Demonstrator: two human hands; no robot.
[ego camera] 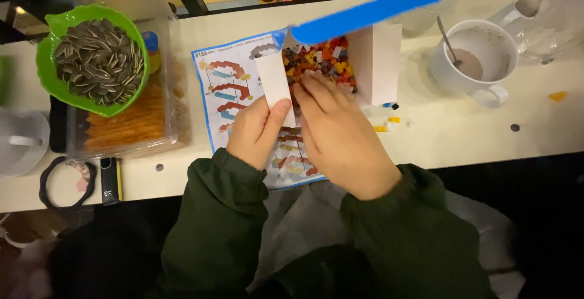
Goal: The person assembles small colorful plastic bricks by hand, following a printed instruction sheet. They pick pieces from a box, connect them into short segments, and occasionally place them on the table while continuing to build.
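A small white cardboard box (371,62) w/ a blue lid flap (365,14) is lying open at the centre of a cream table (462,135), packed w/ tiny building bricks (319,59) in red, orange, yellow & white. The right hand (340,132) is reaching into the box from its near side, fingers held together & slightly curled over the bricks; can't tell if it's pinching one. The left hand (258,130) is gripping the box's near-left white flap (275,83), thumb pressing it against the fingers. Both arms are wearing dark green sleeves (219,226).

Under the box & hands, a printed instruction sheet (228,86) w/ coloured diagrams is lying flat. Just right of the box, a few loose bricks (389,121) are sitting on the table. Further right of the box, a white mug (477,62) w/ a spoon in a pale brown drink. Left of the box, a green bowl (52,62) of sunflower seeds is resting on a clear plastic container (131,125) holding orange snack sticks. Near-left of the box, at the table edge, a black ring-shaped object (66,183).
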